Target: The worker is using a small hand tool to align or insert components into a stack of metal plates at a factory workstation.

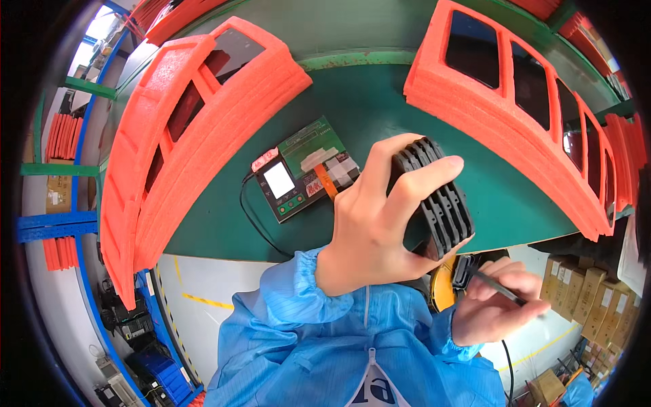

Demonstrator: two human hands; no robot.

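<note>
My left hand is raised over the near part of the bench, its fingers wrapped round a stack of black plastic frames. The stack is held on edge, and its notched sides face right. Lower right, off the bench edge, my right hand is closed on a slim dark pen-like tool; its exact kind does not show. The tool's far end points up and left toward a small black part beneath the stack. I cannot tell whether they touch.
A test board with a lit screen lies left of the stack, its black cable running off the near edge. Orange-red foam trays stand at left; another foam tray with dark panels stands at right. The green bench lies between.
</note>
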